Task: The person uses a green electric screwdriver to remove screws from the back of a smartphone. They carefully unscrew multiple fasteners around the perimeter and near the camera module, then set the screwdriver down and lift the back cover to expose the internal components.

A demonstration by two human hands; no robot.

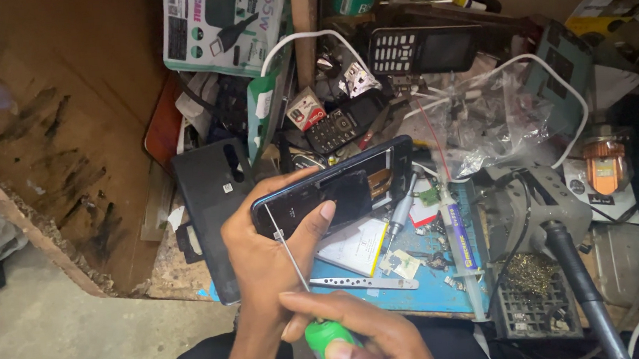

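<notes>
1. Head view, left hand: the left hand (268, 244) is closed around an opened smartphone (335, 186) with its back cover off, thumb across the near edge and fingers underneath. The phone is held tilted above the near edge of the bench, clear of the surface.
2. Head view, right hand: the right hand (362, 336) grips the green handle of a screwdriver (297, 280) between thumb and fingers. The thin shaft runs up and left, and its tip meets the phone's near left corner.
3. Bench directly below: a blue work mat (434, 281) carries metal tweezers (365, 281), a syringe (460, 244) and small loose parts.
4. Left of the phone: a dark back cover (211, 203) lies flat on the bench.
5. Behind the phone: two keypad phones, one small (338, 125) and one larger (419, 48), lie among white cables and clutter.
6. Right side: a soldering-iron stand (543, 215) sits beside a tray of brass wool (528, 277).
</notes>
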